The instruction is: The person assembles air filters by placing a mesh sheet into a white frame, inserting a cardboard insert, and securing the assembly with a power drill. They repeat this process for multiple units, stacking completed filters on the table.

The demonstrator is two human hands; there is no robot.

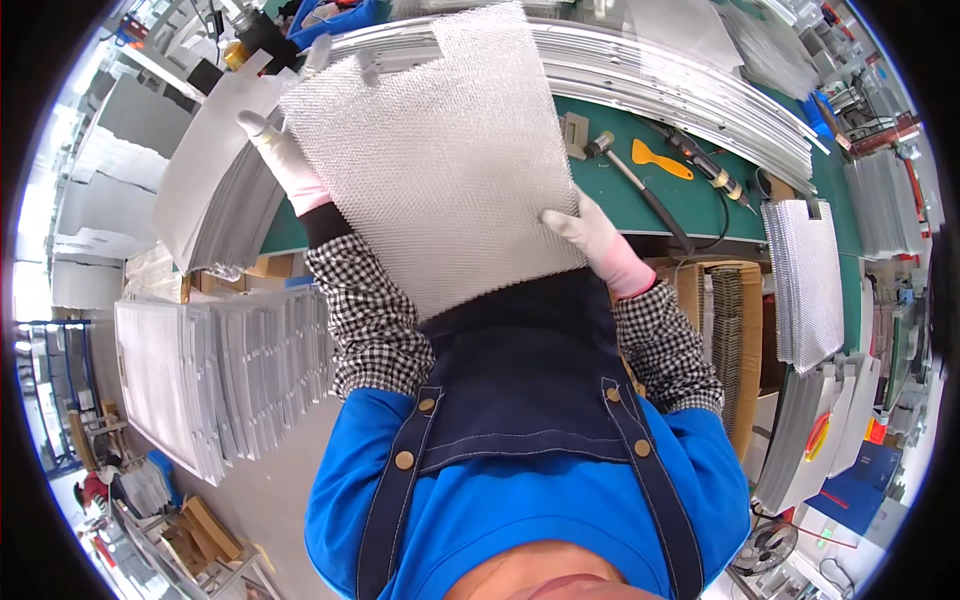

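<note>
The mesh sheet (440, 170) conceals most fingers of the right gloved hand (604, 244), part of the left gloved hand (284, 165) and a middle section of the long metal profiles (715, 108), while the upper picture edge truncates the blue bin (338, 27), whose contents cannot be identified.

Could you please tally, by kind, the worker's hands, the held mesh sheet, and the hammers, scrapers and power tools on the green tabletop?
Hands (left hand, right hand): 2
Mesh sheet: 1
Hammer: 1
Scraper: 1
Power tool: 1
Total: 6
</note>
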